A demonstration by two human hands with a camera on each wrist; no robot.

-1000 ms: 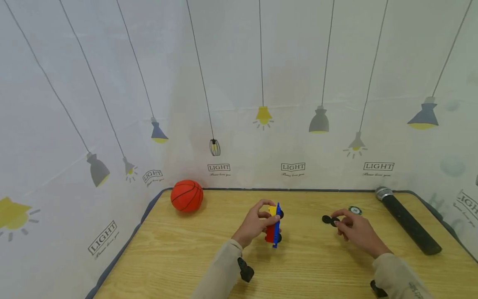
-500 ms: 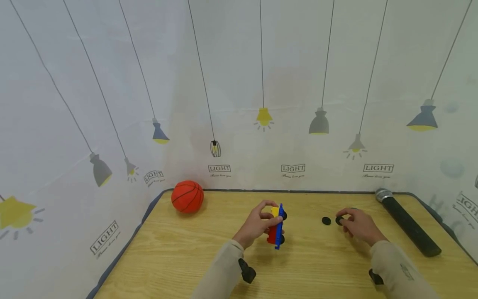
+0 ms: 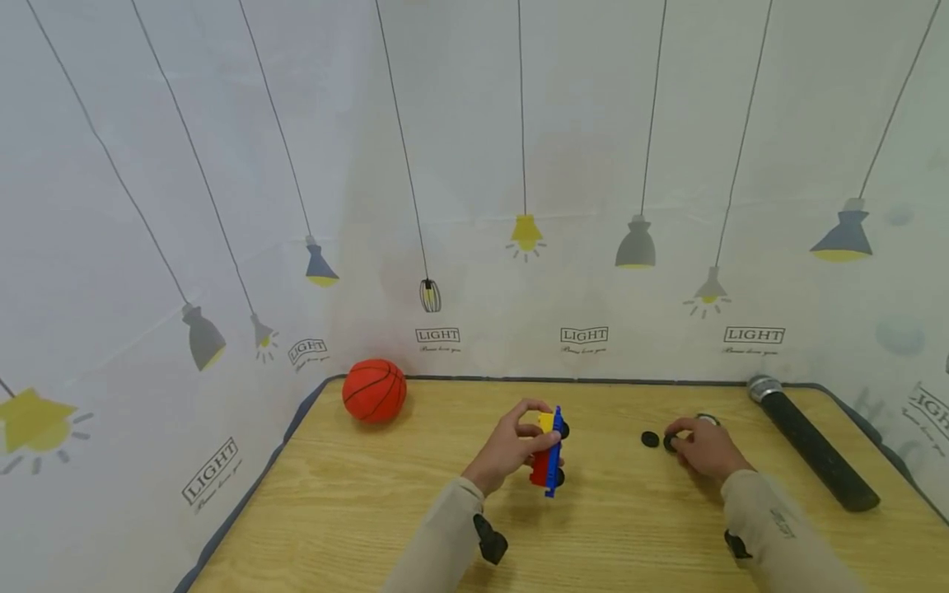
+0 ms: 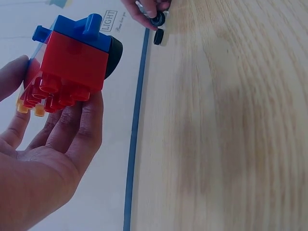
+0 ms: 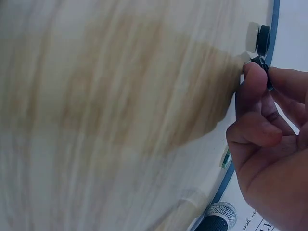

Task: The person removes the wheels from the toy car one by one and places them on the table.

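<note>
My left hand holds a toy block car up off the table, tipped so its black wheels face right. The car has a blue base with red and yellow studded blocks; its red end fills the upper part of the left wrist view. Thumb and fingers grip it from the left. Farther right, my right hand pinches a small black wheel between thumb and fingertips, at or just over the tabletop. Just left of it a second black wheel lies flat.
A round chip lies behind my right hand, partly hidden. A black microphone with a silver head lies at the right. A red ball sits at the back left corner. Printed sheeting walls the wooden table.
The pinched wheel overlapped the lying wheel in view; now a small gap shows to its right. My right forearm has swung left. The left hand and car stay nearly still.
</note>
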